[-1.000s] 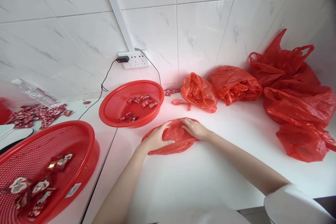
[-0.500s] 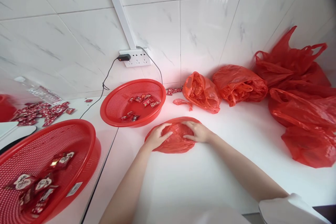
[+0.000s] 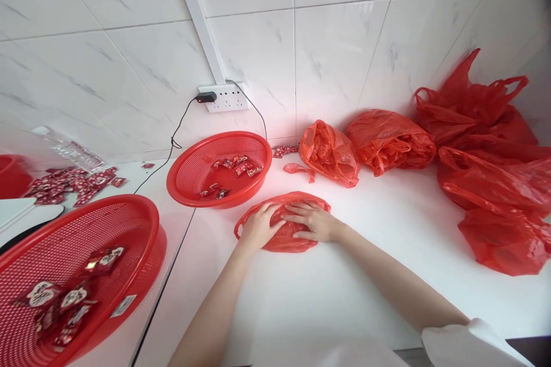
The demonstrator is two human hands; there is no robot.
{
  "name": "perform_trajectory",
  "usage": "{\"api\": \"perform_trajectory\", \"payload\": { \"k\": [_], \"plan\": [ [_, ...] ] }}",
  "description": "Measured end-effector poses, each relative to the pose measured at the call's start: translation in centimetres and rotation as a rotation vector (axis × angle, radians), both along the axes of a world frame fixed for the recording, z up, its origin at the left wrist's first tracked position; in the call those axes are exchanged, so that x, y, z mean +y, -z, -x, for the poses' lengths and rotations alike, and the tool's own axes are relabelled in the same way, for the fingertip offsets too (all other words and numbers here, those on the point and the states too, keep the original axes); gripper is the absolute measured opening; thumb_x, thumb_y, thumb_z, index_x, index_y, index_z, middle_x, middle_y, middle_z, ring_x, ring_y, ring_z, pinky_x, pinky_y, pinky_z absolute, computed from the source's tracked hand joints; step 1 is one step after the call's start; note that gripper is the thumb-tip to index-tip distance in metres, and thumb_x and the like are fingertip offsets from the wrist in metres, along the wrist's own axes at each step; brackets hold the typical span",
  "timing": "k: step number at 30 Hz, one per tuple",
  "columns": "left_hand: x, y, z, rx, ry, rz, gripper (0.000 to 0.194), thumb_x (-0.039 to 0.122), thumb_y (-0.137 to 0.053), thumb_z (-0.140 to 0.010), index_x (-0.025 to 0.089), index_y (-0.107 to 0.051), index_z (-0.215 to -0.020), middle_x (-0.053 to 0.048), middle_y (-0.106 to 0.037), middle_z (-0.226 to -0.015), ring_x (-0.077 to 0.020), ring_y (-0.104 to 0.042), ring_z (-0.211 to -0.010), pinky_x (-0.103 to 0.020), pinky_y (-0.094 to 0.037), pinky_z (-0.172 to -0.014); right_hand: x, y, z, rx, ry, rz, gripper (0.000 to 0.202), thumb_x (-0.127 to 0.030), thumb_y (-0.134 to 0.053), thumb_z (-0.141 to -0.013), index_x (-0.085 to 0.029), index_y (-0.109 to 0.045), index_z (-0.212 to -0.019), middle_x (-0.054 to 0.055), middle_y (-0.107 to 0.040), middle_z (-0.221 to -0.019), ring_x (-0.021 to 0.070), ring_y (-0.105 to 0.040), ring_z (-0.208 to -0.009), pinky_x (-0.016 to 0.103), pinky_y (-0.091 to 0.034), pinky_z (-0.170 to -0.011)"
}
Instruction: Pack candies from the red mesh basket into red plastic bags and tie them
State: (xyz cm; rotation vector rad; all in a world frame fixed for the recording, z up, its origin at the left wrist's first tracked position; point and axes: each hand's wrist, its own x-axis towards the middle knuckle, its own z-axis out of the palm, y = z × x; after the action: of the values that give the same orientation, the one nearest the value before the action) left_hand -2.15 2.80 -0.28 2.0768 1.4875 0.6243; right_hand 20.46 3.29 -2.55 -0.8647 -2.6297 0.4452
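Observation:
A red plastic bag [image 3: 293,245] lies bunched on the white table in front of me. Both of my hands rest on top of it. My left hand [image 3: 260,228] presses on the bag's left part, its fingers stretched out and the thumb pointing right. From the right, my right hand [image 3: 313,221] lies over the middle of the bag with its fingers spread. The two hands are close together, and neither is wrapped round the plastic. What the bag holds, if anything, cannot be made out.
Behind the bag stands a red basket [image 3: 181,192] with a few small packets. A larger red basket [image 3: 148,221] holds more packets at the left. Several red bags [image 3: 390,137] line the wall to the right. Loose packets [image 3: 64,183] lie far left by a clear bottle [image 3: 71,149].
My right hand has slid left across the bag and flattened. My left hand has shifted slightly right, so the hands are closer together. The view has tilted slightly.

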Motion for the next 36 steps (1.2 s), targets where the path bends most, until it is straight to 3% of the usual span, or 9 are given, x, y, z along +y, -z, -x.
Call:
{"api": "perform_trajectory", "payload": {
  "k": [2,5,8,11,14,19,23,28,36],
  "plan": [
    [-0.3,-1.2,-0.4,-0.346,-0.162,0.186,0.050,0.052,-0.061,-0.080,0.025,-0.060,-0.122,-0.009,-0.063,-0.123,-0.0234,-0.065,-0.091,-0.034,-0.054,-0.077,0.1,0.0,0.0,-0.024,0.010,0.028,0.051,-0.046,-0.049,-0.092,-0.030,-0.045,-0.141,0.009,-0.035,-0.152,0.0288,-0.032,-0.139,0.056,-0.023,-0.112],
    [0.2,-3.3,0.3,-0.849,-0.280,0.537,0.069,0.069,-0.042,-0.083,0.014,-0.057,-0.123,-0.017,-0.068,-0.110,-0.0165,-0.063,-0.061,-0.025,-0.048,-0.044,0.1,0.2,-0.1,-0.020,0.033,0.026,0.048,-0.045,-0.047,-0.094,-0.031,-0.046,-0.140,0.008,-0.036,-0.152,0.0278,-0.032,-0.140,0.055,-0.024,-0.112],
    [1.3,-4.8,2.4,-1.196,-0.332,0.733,0.087,0.077,-0.028,-0.082,0.003,-0.060,-0.113,-0.023,-0.068,-0.100,-0.0128,-0.061,-0.053,-0.020,-0.048,-0.040,0.0,0.3,-0.1,0.000,0.030,-0.003,0.049,-0.047,-0.046,-0.094,-0.028,-0.048,-0.139,0.010,-0.040,-0.149,0.0280,-0.035,-0.138,0.053,-0.028,-0.111],
    [2.2,-5.0,4.3,-1.398,-0.488,0.870,0.080,0.072,-0.036,-0.084,-0.001,-0.060,-0.108,-0.022,-0.070,-0.090,-0.0111,-0.061,-0.048,-0.018,-0.052,-0.042,-0.1,0.5,-0.2,0.066,0.015,-0.106,0.047,-0.045,-0.045,-0.095,-0.020,-0.053,-0.134,0.013,-0.047,-0.143,0.0259,-0.044,-0.131,0.046,-0.037,-0.107],
    [2.3,-4.3,4.7,-1.472,-0.571,0.848,0.051,0.046,-0.049,-0.090,-0.001,-0.059,-0.107,-0.019,-0.070,-0.086,-0.0121,-0.066,-0.055,-0.015,-0.055,-0.048,-0.1,1.0,-0.4,0.132,0.055,-0.243,0.038,-0.036,-0.039,-0.097,-0.018,-0.057,-0.126,0.014,-0.056,-0.133,0.0240,-0.053,-0.122,0.042,-0.045,-0.099],
    [1.1,-1.9,3.6,-1.575,-0.546,0.483,0.019,0.009,-0.056,-0.077,0.011,-0.063,-0.095,-0.006,-0.072,-0.086,-0.0156,-0.070,-0.083,-0.021,-0.059,-0.072,0.0,1.5,-0.8,0.172,0.123,-0.365,0.035,-0.033,-0.036,-0.097,-0.018,-0.059,-0.120,0.016,-0.061,-0.125,0.0255,-0.057,-0.116,0.043,-0.048,-0.094],
    [1.0,0.2,3.8,-1.500,-0.485,0.435,0.014,0.006,-0.060,-0.069,0.016,-0.062,-0.078,0.000,-0.071,-0.083,-0.0129,-0.068,-0.083,-0.027,-0.059,-0.079,0.2,2.0,-1.1,0.168,0.175,-0.385,0.033,-0.032,-0.038,-0.096,-0.019,-0.059,-0.119,0.016,-0.061,-0.125,0.0255,-0.057,-0.116,0.043,-0.048,-0.092],
    [1.6,1.6,4.2,-1.392,-0.423,0.483,0.005,0.013,-0.064,-0.065,0.014,-0.059,-0.064,-0.004,-0.072,-0.082,-0.0173,-0.068,-0.085,-0.035,-0.056,-0.085,0.0,1.7,-0.9,0.248,0.184,-0.396,0.029,-0.027,-0.041,-0.095,-0.019,-0.057,-0.118,0.015,-0.061,-0.122,0.0250,-0.057,-0.114,0.042,-0.049,-0.091],
    [1.7,2.1,3.6,-1.296,-0.411,0.512,0.021,0.010,-0.064,-0.064,0.010,-0.068,-0.085,-0.008,-0.073,-0.088,-0.0248,-0.067,-0.094,-0.041,-0.055,-0.088,2.3,-3.3,3.1,0.399,0.311,-0.191,0.023,-0.025,-0.039,-0.097,-0.021,-0.058,-0.109,0.010,-0.061,-0.112,0.0212,-0.057,-0.106,0.037,-0.045,-0.096]
  ]
}}
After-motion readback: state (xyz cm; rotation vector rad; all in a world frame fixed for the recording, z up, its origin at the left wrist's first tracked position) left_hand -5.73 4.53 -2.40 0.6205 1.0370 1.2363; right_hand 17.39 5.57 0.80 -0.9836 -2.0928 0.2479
